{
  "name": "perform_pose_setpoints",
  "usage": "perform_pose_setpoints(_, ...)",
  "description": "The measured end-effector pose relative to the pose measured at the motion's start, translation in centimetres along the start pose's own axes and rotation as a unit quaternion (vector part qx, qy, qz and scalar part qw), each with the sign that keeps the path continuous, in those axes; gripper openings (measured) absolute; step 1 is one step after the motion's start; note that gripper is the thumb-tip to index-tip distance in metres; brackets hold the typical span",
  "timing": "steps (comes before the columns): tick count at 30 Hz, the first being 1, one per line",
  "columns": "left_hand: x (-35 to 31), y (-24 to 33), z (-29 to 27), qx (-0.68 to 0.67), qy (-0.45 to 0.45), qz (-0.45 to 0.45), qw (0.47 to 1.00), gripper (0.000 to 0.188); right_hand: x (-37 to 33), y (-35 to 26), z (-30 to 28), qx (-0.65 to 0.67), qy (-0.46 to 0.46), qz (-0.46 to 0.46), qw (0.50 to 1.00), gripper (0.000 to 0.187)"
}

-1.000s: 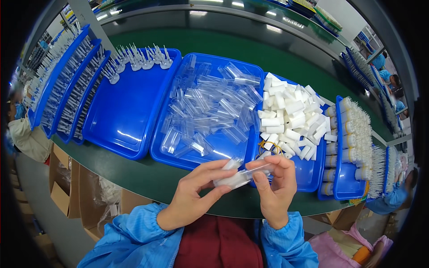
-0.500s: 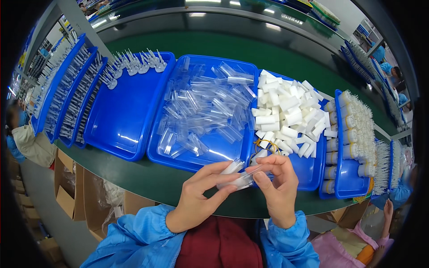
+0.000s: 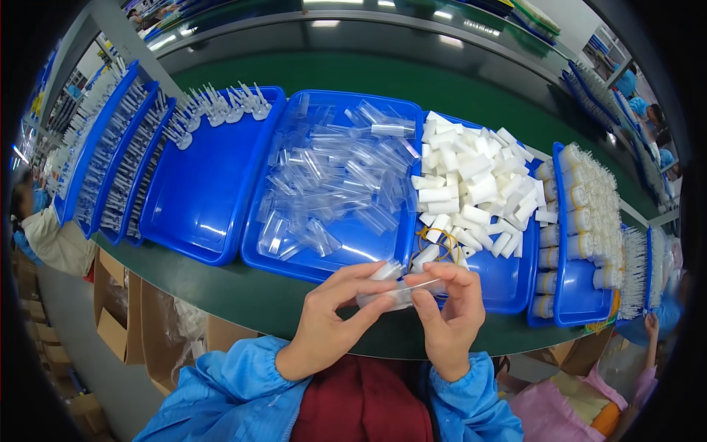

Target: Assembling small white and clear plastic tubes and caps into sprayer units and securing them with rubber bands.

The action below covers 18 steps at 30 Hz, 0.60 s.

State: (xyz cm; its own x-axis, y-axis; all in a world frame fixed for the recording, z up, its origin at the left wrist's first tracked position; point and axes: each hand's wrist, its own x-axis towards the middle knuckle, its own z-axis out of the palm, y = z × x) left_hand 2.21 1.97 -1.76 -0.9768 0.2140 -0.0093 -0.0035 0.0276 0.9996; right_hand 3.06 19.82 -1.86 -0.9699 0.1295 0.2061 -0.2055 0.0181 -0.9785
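Close above the table's front edge, my left hand [image 3: 322, 317] and my right hand [image 3: 451, 317] face each other, fingers pinched on a clear plastic sleeve [image 3: 401, 295] held lengthwise between them. A second whitish, partly clear piece [image 3: 388, 270] pokes up behind my left fingers. Whether a white block sits inside the sleeve I cannot tell. Just beyond my hands, a blue tray [image 3: 294, 271] holds many loose clear sleeves [image 3: 346, 177]. Right of it, white foam-like blocks [image 3: 479, 184] are heaped in another blue tray [image 3: 508, 295], with yellow rubber bands [image 3: 436, 241] at its near left.
On the left, a blue tray [image 3: 199, 199] has thin-stemmed white parts [image 3: 228, 107] along its far edge. Stacked trays [image 3: 96, 162] of similar parts stand beside it. Bundled pieces [image 3: 589, 214] fill trays at right. Cardboard boxes [image 3: 158, 324] lie below. A person in pink [image 3: 560, 405] sits at lower right.
My right fingers have closed in along the sleeve, and my right hand has shifted slightly left. My left hand keeps its grip. The nearby person's arm at right has moved.
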Motion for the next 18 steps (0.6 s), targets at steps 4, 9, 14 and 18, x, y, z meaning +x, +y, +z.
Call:
perform_pose_setpoints(4,0.1,0.5,0.2,0.057,0.014,0.003,0.998,0.026,-0.2,0.1,0.0,-0.041,0.006,0.006,0.999,0.036)
perform_pose_setpoints(9,-0.3,-0.3,-0.3,0.115,0.012,0.02,0.993,0.038,1.0,0.4,0.0,-0.162,0.005,-0.13,0.978,0.034)
perform_pose_setpoints(14,0.3,1.0,0.4,0.123,0.017,0.015,0.992,0.043,1.4,-1.8,-0.9,-0.248,-0.041,-0.176,0.952,0.08)
perform_pose_setpoints(18,0.8,3.2,1.8,0.201,-0.051,0.084,0.975,0.046,1.1,-1.9,-1.0,-0.348,0.011,-0.225,0.91,0.095)
